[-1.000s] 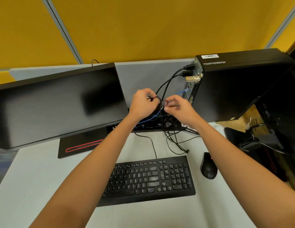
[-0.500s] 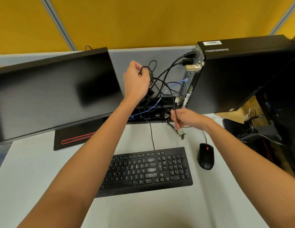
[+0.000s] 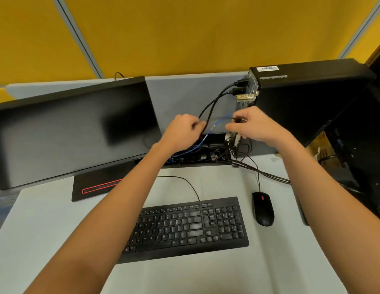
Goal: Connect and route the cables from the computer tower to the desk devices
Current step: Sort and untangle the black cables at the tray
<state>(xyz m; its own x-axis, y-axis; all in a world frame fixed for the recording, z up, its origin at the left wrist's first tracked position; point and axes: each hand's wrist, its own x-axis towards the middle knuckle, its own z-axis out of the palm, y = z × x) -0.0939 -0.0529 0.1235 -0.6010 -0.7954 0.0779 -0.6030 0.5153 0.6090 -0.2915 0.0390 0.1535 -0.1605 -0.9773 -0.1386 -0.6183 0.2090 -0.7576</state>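
Note:
The black computer tower [image 3: 308,98] stands at the back right, its rear ports facing left. Two thick black cables [image 3: 214,102] and a thin blue cable [image 3: 218,122] run from it down into a tangle behind the desk. My left hand [image 3: 182,132] grips the black cables just left of the tower. My right hand [image 3: 252,124] pinches a thin black cable end close to the tower's rear panel. The black keyboard [image 3: 189,228] and black mouse [image 3: 263,209] lie on the desk in front, their cables leading back.
A black monitor [image 3: 74,128] on a red-trimmed base [image 3: 95,187] fills the left. A grey partition [image 3: 185,92] and yellow wall stand behind. Loose black cables [image 3: 267,172] trail right across the pale desk [image 3: 57,230] toward its edge.
My left hand came down from its raised position to the black cables. My right hand rose from the desk tangle to the tower's rear panel, holding a thin cable end.

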